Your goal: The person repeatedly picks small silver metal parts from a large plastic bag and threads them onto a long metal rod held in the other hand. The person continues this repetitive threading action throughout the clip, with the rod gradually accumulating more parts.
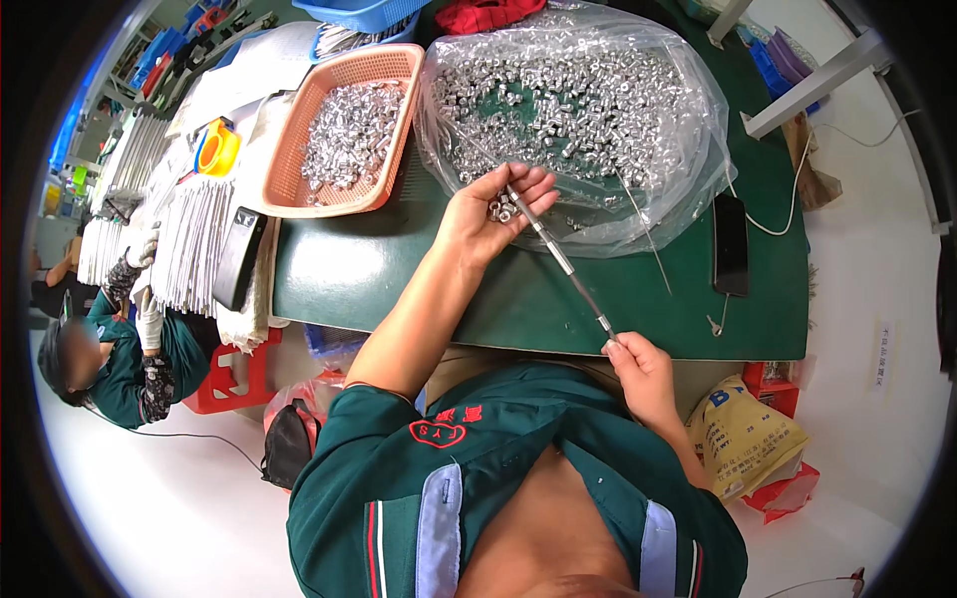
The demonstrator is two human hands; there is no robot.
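Two hands: both engaged with one thin metal rod (586, 291), which slants over the green table (349, 289) from the bag's near side down to the near edge.
Left hand (481, 221): palm turned upward, fingers half curled, thumb laid by the rod; it holds the rod loosely where it crosses the fingers and cups a few small metal pieces (501, 208) in the palm.
Left forearm (414, 304): reaches up and rightward from the short sleeve, over the table.
Right hand (643, 371): closed, thumb and curled fingers pinching the rod's lower end, at the table's near edge.
Right forearm: bent at the elbow, angled up and leftward, lower than the left one.
Clear plastic bag (703, 184): spread open just beyond the left hand, full of similar metal pieces.
Orange basket (276, 171): left of the bag, with more pieces inside.
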